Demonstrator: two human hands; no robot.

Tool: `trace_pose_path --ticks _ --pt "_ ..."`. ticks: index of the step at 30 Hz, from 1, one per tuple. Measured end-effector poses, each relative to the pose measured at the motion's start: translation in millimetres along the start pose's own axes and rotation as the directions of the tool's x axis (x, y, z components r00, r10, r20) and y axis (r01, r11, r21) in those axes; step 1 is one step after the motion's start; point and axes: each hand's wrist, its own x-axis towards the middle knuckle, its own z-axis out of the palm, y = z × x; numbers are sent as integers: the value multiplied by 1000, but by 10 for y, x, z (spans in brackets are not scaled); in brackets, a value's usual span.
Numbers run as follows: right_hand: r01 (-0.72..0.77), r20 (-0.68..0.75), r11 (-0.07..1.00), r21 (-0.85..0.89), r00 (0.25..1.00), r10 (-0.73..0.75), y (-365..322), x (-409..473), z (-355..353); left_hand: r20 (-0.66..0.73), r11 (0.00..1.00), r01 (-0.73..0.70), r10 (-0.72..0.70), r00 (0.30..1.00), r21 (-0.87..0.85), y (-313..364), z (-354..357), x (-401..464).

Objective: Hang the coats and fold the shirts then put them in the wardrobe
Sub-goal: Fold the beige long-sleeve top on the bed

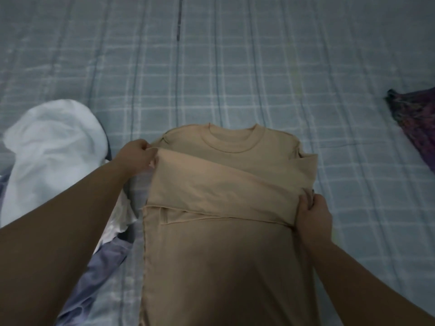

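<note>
Shirt (219, 250), tan with a round collar, lies flat on the bed (235, 67) right under my view, collar away from me. A sleeve is folded across its chest as a slanted band running between my two grips. My left hand (136, 157) pinches the band's far-left corner at the shirt's left shoulder, fingers curled onto the cloth. My right hand (314, 215) grips the band's nearer end at the shirt's right edge, fingers and thumb closed on a bunch of fabric. Below the band, a seam and a second folded edge show on the shirt's body. I can read no label, logo or print on the shirt; the inside of the collar is plain.

Just outside my left grip sits a white garment (54, 147), with bluish cloth (101, 262) under my left forearm. Well beyond my right grip, a purple patterned cloth (416, 123) lies at the bed's edge of view. The bed's cover is pale blue plaid.
</note>
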Motion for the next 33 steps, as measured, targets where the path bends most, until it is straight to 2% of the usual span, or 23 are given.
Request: trace_pose_path --ticks 3,8,12,14,16,17,19,21,23,25,28,31,33 --pt "16 -32 1000 -10 999 -16 -6 0 -9 -59 999 -38 38 998 0 -55 30 18" --pt "36 -93 999 -13 995 -37 -117 60 -38 -93 965 18 -44 995 -263 -116 -7 40" --pt "50 -62 996 -68 997 -54 -101 124 26 -117 903 -2 -53 992 -429 -103 51 30" --pt "36 -37 996 -78 999 -39 -92 137 54 -135 933 -28 -21 991 -358 -68 131 12" --pt "18 -41 999 -28 999 -19 -119 96 56 -258 972 -74 14 966 -224 -14 207 -101" --pt "30 -68 1000 -7 997 -30 -134 62 44 -341 982 -126 72 937 -140 0 242 -199" --pt "148 -182 987 -61 971 -157 -147 -22 14 -453 962 -251 274 849 111 1 353 -439" --pt "276 -215 944 -184 925 -312 -170 -119 14 -390 885 -389 463 796 257 -30 525 -687" --pt "418 -90 870 -261 887 -453 -156 -177 93 -228 804 -508 581 781 309 -110 748 -900" --pt "517 79 790 -329 849 -522 -52 -171 239 -79 755 -529 599 797 387 -247 934 -1028" --pt "555 230 706 -440 829 -509 155 -79 417 -86 794 -422 504 859 439 -424 1035 -1079" --pt "547 228 692 -470 833 -503 211 -73 441 -93 796 -395 485 869 459 -450 1061 -1120" --pt "562 198 708 -429 823 -533 189 -163 390 -101 806 -393 480 872 443 -429 1057 -1174"
